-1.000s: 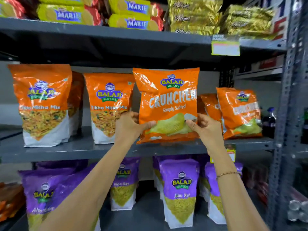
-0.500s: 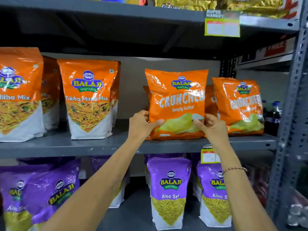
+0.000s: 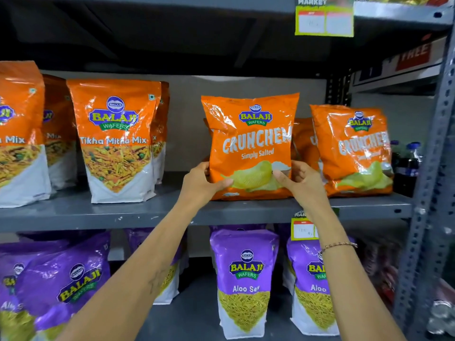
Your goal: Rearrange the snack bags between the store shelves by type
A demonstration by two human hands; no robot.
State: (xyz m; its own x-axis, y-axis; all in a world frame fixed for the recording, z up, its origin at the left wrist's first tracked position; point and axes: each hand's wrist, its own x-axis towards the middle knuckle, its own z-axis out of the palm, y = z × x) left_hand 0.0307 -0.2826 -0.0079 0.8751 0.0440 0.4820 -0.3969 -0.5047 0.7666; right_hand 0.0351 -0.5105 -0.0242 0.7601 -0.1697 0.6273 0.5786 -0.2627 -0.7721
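Note:
An orange Crunchem Simply Salted chips bag (image 3: 251, 143) stands upright on the grey middle shelf (image 3: 147, 212). My left hand (image 3: 200, 184) grips its lower left corner and my right hand (image 3: 299, 183) grips its lower right corner. More orange Crunchem bags (image 3: 354, 148) stand just to its right, one partly hidden behind it. Orange Tikha Mitha Mix bags (image 3: 115, 141) stand in a row on the left of the same shelf. Purple Aloo Sev bags (image 3: 243, 281) fill the shelf below.
A gap of bare shelf lies between the Tikha Mitha Mix bags and the held bag. A grey perforated upright (image 3: 428, 193) bounds the shelf on the right, with dark bottles (image 3: 408, 166) behind it. Price tags (image 3: 323, 19) hang from shelf edges.
The Crunchem bag moved right and down with both hands, from in front of the shelf to standing on it beside the other Crunchem bags. The view has shifted right and closer.

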